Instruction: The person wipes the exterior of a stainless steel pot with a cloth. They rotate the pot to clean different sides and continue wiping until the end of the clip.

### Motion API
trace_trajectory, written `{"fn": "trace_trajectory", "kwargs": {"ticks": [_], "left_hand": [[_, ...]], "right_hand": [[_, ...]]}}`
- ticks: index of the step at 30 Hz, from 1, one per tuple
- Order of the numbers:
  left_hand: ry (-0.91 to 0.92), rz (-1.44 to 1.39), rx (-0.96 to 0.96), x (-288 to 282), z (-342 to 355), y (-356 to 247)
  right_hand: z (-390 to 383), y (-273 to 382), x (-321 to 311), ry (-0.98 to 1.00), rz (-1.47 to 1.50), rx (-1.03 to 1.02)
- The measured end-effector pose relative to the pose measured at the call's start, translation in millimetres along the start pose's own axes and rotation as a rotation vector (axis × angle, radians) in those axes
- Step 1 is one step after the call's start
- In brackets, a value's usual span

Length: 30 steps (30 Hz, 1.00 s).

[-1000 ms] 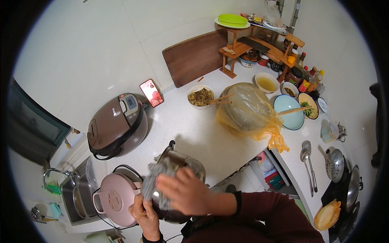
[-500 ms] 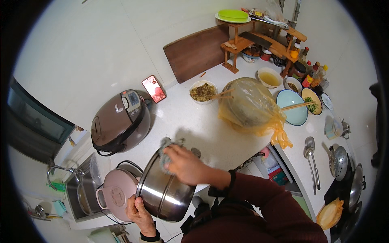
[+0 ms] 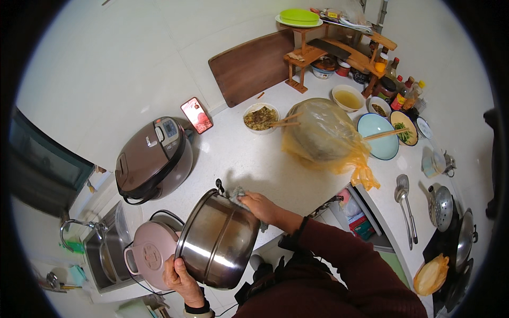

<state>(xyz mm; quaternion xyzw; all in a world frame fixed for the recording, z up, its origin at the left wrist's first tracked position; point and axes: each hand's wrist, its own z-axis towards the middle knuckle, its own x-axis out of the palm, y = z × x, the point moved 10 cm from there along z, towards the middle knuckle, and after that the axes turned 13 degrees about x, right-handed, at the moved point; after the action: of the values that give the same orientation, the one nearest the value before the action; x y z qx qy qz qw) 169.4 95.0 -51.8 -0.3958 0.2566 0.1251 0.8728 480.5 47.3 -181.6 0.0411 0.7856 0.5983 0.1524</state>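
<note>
A shiny steel pot [image 3: 214,241] is tilted on its side above the counter's front edge. My left hand [image 3: 182,281] grips its rim at the lower left, thumb over the outer wall. On the pot's far right side, my right hand [image 3: 263,208] presses a grey-green cloth [image 3: 237,195] against the metal, its fingers closed on the cloth. A dark handle [image 3: 219,184] sticks out from the pot near the cloth. Just left of the pot lies a round pink appliance [image 3: 152,253] with a handle. The pot's inside is hidden from view.
Behind stands a brown rice cooker [image 3: 155,159], near a propped phone [image 3: 196,115]. A bowl of chopped food [image 3: 261,118], a plastic-covered basin [image 3: 321,130] and a blue bowl [image 3: 378,137] line the counter. The sink [image 3: 108,254] is at left; a spatula [image 3: 403,185] lies right.
My right hand has slid the cloth rightward along the pot's side, uncovering the handle. My left hand keeps its hold on the rim. The whole view has shifted slightly.
</note>
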Motion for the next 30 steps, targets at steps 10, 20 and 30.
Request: {"fn": "trace_trajectory", "kwargs": {"ticks": [10, 20, 30], "left_hand": [[-0.149, -0.166, 0.005, 15.8, -14.0, 8.4], [0.19, -0.33, -0.09, 15.6, 0.8, 8.2], [0.245, -0.233, -0.114, 30.9, 22.2, -27.6]], "right_hand": [[8.0, -8.4, -33.5, -0.053, 0.238, 0.019], [-79.0, 103.7, -9.8, -0.42, -0.372, -0.35], [-99.3, 134.8, 12.1, -0.528, -0.515, -0.504]]}}
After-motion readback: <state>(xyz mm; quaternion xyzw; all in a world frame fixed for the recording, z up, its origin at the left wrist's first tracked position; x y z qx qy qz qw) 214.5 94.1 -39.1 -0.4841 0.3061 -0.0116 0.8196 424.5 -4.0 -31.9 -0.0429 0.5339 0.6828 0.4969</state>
